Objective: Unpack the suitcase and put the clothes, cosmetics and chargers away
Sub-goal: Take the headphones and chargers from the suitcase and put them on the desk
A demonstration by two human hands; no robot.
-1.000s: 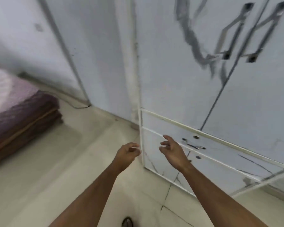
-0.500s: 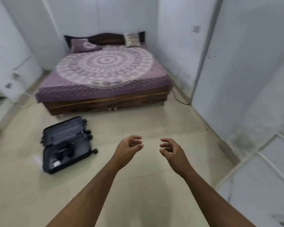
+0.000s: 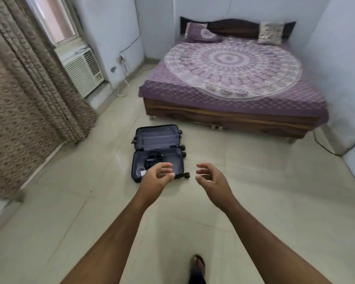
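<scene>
We see the left hand (image 3: 157,177) and the right hand (image 3: 211,178) raised side by side over the tiled floor (image 3: 254,201), both with loosely curled fingers and holding nothing. Beyond them the suitcase (image 3: 158,152) lies open flat on the floor, with dark cables (image 3: 153,158) in its near half. Behind it stands a bed (image 3: 234,78) with a purple patterned cover. At the left we see a curtain (image 3: 25,99) and a window air conditioner (image 3: 83,71).
</scene>
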